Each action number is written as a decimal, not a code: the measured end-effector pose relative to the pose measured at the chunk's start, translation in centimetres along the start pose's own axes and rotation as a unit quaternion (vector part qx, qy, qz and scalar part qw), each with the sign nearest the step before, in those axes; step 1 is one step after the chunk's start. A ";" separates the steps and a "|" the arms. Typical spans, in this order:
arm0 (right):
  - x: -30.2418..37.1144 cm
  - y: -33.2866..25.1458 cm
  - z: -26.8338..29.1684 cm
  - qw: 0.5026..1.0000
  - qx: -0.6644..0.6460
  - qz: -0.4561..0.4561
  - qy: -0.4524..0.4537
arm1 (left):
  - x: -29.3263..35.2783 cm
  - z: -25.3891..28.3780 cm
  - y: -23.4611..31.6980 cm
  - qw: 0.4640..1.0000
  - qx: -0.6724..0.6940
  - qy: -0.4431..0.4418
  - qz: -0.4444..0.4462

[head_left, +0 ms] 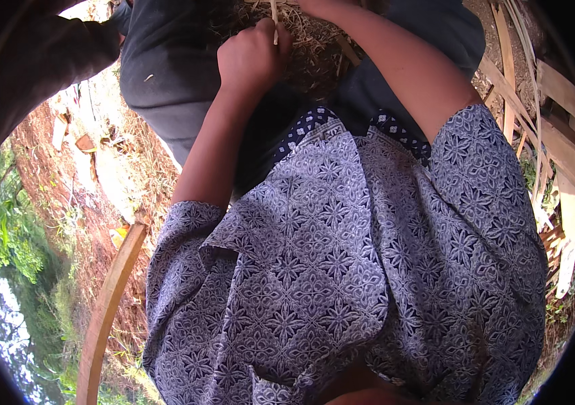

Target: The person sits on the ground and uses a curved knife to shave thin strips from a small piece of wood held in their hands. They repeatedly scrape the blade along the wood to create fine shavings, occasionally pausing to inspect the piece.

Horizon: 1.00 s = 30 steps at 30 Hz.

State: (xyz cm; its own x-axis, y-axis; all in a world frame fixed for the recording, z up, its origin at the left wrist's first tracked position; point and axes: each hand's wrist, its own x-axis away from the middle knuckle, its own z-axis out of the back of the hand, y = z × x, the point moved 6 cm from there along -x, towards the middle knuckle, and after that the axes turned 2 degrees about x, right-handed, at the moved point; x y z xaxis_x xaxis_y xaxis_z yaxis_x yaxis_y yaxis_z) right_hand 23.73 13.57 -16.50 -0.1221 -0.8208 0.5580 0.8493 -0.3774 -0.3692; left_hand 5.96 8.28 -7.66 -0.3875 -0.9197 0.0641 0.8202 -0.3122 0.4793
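Left grip (252, 59) clenched on a thin pale stick (275, 21), seen from my distant post.

Left to right, I see a curved wooden beam (110, 314) against reddish ground (49, 181), then dark trousers (169, 74); beside them, the stick runs from the clenched left grip to the upper edge, near straw-like shavings (311, 59) between the legs. The right grip (322, 6) is cut by that edge, and I cannot tell its state. Wooden planks (563, 158) overlap at far right.

Reddish earthen ground (41, 158), scattered straw-like shavings (314, 62), wooden planks (571, 216) at right
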 end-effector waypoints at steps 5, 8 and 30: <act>0.4 -0.1 0.9 0.998 0.033 0.018 -0.044 | 0.1 0.1 -0.3 1.000 0.011 0.021 -0.018; 2.6 -1.5 2.8 0.996 0.032 0.019 -0.084 | 0.1 -0.1 -0.4 0.999 0.004 0.027 -0.022; 2.4 -1.1 2.0 0.995 0.026 0.092 -0.026 | 0.0 -0.2 -0.5 1.000 0.006 -0.014 0.007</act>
State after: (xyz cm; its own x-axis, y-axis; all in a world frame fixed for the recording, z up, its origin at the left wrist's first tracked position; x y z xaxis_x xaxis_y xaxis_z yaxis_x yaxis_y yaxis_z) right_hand 23.53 12.87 -13.23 0.0629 -0.8503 0.5225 0.8800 -0.1997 -0.4309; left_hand 5.66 8.34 -8.05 -0.3877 -0.9169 0.0943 0.8203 -0.2965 0.4891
